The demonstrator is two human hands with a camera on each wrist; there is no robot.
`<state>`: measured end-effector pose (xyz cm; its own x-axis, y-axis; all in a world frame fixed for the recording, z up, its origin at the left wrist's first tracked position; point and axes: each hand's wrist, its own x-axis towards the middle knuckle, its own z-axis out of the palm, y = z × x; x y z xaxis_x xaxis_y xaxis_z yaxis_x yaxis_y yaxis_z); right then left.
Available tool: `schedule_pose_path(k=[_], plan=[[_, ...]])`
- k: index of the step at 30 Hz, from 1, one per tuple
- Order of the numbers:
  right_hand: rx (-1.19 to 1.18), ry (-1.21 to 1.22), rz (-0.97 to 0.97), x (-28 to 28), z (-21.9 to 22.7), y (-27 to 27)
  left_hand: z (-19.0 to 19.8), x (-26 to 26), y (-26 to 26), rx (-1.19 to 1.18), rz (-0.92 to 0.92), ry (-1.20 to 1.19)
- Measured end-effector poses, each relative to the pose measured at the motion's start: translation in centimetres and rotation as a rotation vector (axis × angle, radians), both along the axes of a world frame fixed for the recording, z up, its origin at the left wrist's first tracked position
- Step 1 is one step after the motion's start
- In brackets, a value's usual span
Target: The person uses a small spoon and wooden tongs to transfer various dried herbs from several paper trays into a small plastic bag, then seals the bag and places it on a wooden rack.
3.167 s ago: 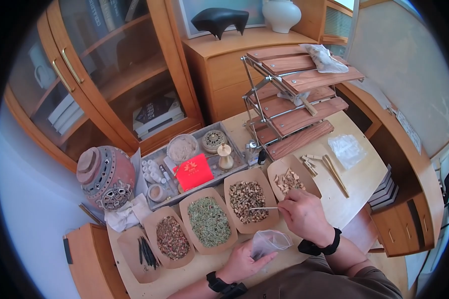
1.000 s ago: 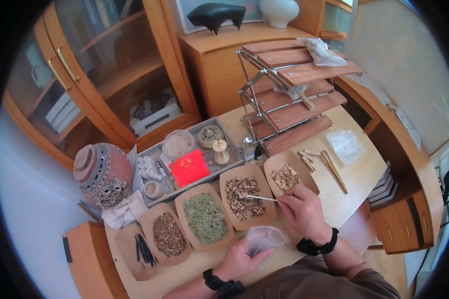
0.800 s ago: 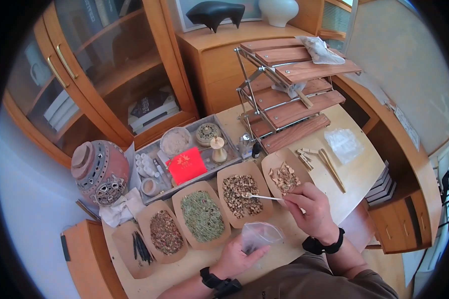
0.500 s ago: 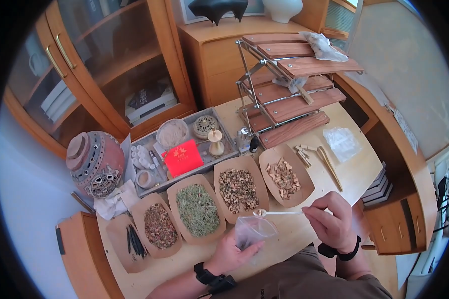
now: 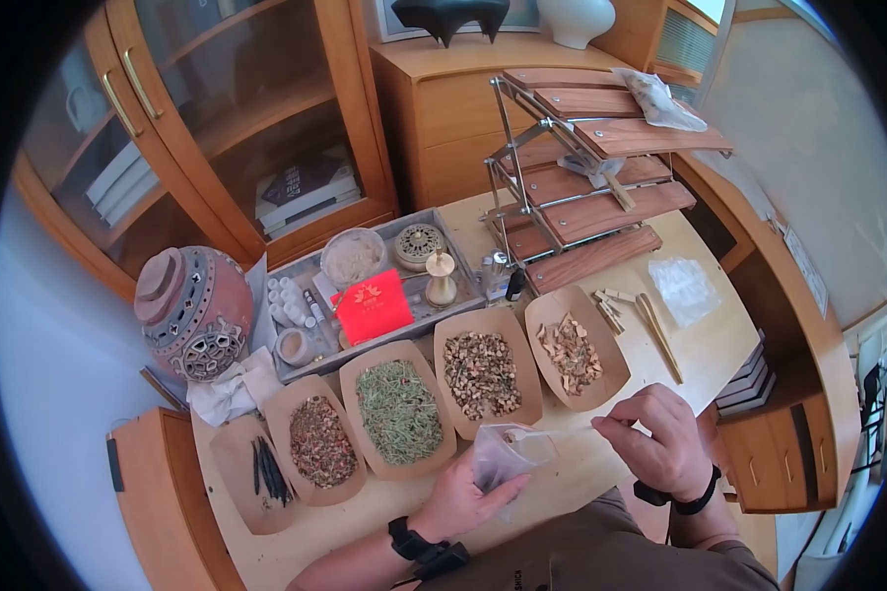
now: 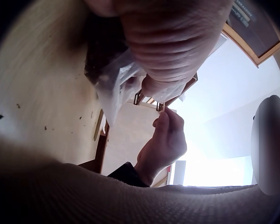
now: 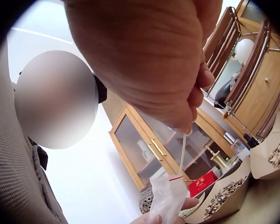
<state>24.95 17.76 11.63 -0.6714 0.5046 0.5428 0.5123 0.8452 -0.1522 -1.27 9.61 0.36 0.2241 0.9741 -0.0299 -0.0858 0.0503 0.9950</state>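
My left hand holds a clear zip bag upright by its side, the mouth spread apart. Between thumb and fingertips, my right hand pinches the end of a thin white spoon. The spoon's far end reaches into the bag's mouth, under its red seal line in the right wrist view. Just beyond the bag stands a paper tray of chopped brown pieces. A second paper tray with pale wood chips lies beyond the right hand. Dark contents show low in the bag in the left wrist view.
Paper trays of green herb, reddish bits and black pods line up leftward. Behind them sits a grey tray with a red packet. A slatted wooden rack, tongs and a plastic bag are at right.
The spoon has come out of the tray of brown pieces, carrying some, and moved down to the bag's mouth. The right hand shifted right and nearer the body; the left hand kept the bag.
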Motion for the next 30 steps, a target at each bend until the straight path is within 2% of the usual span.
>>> schedule_pose_path(k=[11, 16, 20, 23, 25, 28, 30], plan=[[0.001, 0.027, -0.080, -0.2, -0.9, 0.9, -0.1, -0.1, 0.1, 0.044, 0.006, 0.109], [-0.034, 0.077, -0.060, -0.3, -1.0, 0.7, -0.3, -0.1, 0.0, 0.030, 0.007, 0.077], [-0.053, 0.065, -0.057, -0.3, -0.5, 0.8, 1.1, -0.1, 0.5, 0.069, 0.015, 0.099], [-0.106, 0.105, -0.051, 0.3, -0.5, 0.8, 0.7, 0.0, 0.3, -0.007, 0.005, 0.003], [-0.137, 0.197, -0.132, 0.7, -0.3, 0.9, 0.0, 0.0, -0.1, -0.030, 0.024, 0.041], [-0.136, 0.232, -0.233, 0.6, -0.8, 1.9, -0.4, 0.0, 0.1, 0.086, 0.036, 0.118], [-0.129, 0.221, -0.243, 0.1, -1.7, 3.1, -0.2, 0.0, 0.1, 0.061, 0.030, 0.114]])
